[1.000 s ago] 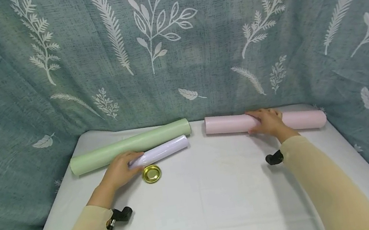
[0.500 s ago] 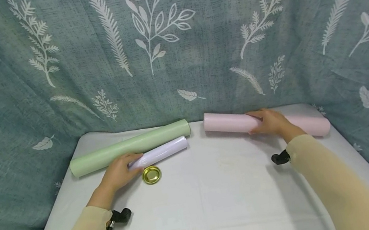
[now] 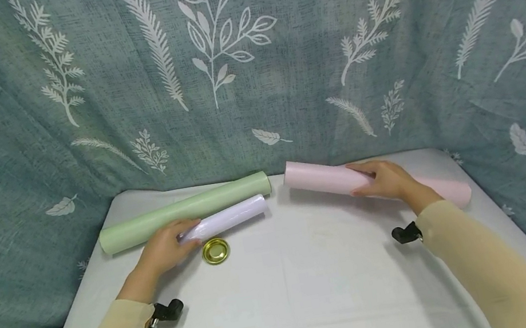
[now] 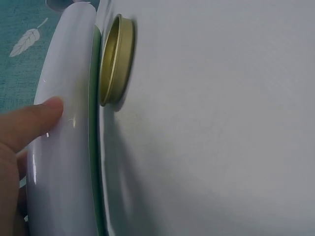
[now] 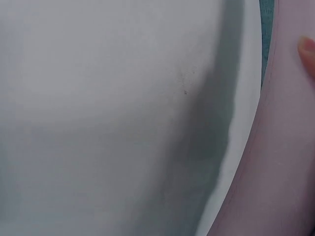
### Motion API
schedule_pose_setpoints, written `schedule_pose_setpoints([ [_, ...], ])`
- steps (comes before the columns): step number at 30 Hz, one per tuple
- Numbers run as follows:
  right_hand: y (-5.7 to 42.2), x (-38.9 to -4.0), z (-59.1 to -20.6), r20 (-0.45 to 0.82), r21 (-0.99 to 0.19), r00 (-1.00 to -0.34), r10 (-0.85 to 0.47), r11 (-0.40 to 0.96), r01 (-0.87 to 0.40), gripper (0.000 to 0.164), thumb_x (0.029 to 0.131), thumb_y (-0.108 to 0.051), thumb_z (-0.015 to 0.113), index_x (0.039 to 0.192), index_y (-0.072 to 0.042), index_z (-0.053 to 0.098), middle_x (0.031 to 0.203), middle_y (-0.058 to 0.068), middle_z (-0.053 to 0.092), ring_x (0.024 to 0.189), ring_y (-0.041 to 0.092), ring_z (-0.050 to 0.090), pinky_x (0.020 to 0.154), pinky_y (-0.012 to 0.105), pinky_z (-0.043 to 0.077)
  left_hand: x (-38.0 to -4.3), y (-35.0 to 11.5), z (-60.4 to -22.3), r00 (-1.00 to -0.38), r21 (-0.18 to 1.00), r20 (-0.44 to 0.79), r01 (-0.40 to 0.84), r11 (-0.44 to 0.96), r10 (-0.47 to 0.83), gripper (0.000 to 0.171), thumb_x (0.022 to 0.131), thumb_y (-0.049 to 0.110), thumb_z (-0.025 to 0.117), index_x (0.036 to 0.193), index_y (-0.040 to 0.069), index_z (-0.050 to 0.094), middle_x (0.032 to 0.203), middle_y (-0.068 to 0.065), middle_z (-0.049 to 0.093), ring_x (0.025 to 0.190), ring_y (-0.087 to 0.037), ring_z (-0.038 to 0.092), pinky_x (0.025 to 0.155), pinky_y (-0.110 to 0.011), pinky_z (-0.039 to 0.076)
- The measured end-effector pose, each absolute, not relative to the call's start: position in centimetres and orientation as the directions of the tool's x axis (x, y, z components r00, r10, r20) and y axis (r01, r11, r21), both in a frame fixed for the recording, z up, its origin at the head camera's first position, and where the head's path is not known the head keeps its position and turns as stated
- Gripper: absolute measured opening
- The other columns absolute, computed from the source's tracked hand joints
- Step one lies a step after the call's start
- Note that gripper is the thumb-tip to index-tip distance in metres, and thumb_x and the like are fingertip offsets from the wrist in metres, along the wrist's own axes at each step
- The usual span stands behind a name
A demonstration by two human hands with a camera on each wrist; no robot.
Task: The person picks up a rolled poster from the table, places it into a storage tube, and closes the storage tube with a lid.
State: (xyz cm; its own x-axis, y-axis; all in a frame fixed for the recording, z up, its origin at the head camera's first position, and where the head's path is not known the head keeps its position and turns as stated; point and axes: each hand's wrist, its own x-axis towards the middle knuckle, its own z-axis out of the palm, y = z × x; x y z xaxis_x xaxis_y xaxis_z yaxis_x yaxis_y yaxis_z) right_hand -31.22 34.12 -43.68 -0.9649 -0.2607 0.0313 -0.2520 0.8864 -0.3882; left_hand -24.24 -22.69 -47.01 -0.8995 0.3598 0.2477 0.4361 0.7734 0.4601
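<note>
My right hand [image 3: 387, 180] grips a rolled pink sheet [image 3: 318, 177] around its middle, thumb on the near side. The pink roll slants at the back right of the table, its right end nearer to me and partly behind my wrist. On the left, my left hand [image 3: 167, 249] holds a shorter, glossy lavender roll [image 3: 234, 216] by its left end. In the left wrist view, the thumb [image 4: 49, 112] presses on the lavender roll's surface. A longer green roll [image 3: 182, 211] lies just behind it. Close in front of the lavender roll sits a small round gold dish [image 3: 215, 251].
A white cloth [image 3: 291, 298] covers the table. Teal curtains [image 3: 300, 76] with white leaf prints hang along the back and both sides. Black wrist-camera mounts [image 3: 168, 310] stick out from both sleeves.
My right hand has swung the pink roll to a steeper slant, its right end coming toward me and its left end rising slightly. My left hand and the lavender roll have stayed almost in place.
</note>
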Motion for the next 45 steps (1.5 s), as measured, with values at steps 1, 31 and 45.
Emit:
schedule_pose_setpoints([
  [1, 34.1, -31.1, -43.6, 0.036, -0.392, -0.963, -0.267, 0.883, -0.26, 0.09, 0.071, -0.07, 0.078, 0.149, -0.032, 0.051, 0.147, 0.015, 0.052, 0.129, 0.042, 0.05, 0.1, 0.061, 0.042, -24.2, -22.7, -46.9, -0.899, 0.462, 0.251, 0.437, 0.772, 0.359, 0.048, 0.088, 0.025, 0.079, 0.133, 0.015, 0.067, 0.133, -0.014, 0.063, 0.123, -0.038, 0.057, 0.102, -0.055, 0.044],
  [31, 32.6, -26.5, -43.0, 0.199, -0.351, -0.877, -0.437, 0.804, -0.48, 0.076, 0.075, -0.055, 0.085, 0.141, -0.028, 0.06, 0.134, 0.008, 0.064, 0.114, 0.029, 0.063, 0.089, 0.049, 0.051, -22.3, -22.7, -44.4, -0.869, 0.445, 0.338, 0.485, 0.753, 0.361, 0.047, 0.086, 0.024, 0.082, 0.131, 0.017, 0.069, 0.128, -0.008, 0.066, 0.114, -0.034, 0.063, 0.09, -0.053, 0.052],
  [45, 31.6, -25.2, -42.6, 0.215, -0.335, -0.841, -0.496, 0.772, -0.541, 0.076, 0.074, -0.051, 0.086, 0.141, -0.026, 0.061, 0.134, 0.005, 0.064, 0.121, 0.033, 0.06, 0.097, 0.054, 0.048, -21.7, -22.1, -44.4, -0.833, 0.459, 0.38, 0.547, 0.701, 0.401, 0.046, 0.085, 0.024, 0.083, 0.129, 0.018, 0.07, 0.128, -0.005, 0.066, 0.115, -0.03, 0.064, 0.091, -0.05, 0.052],
])
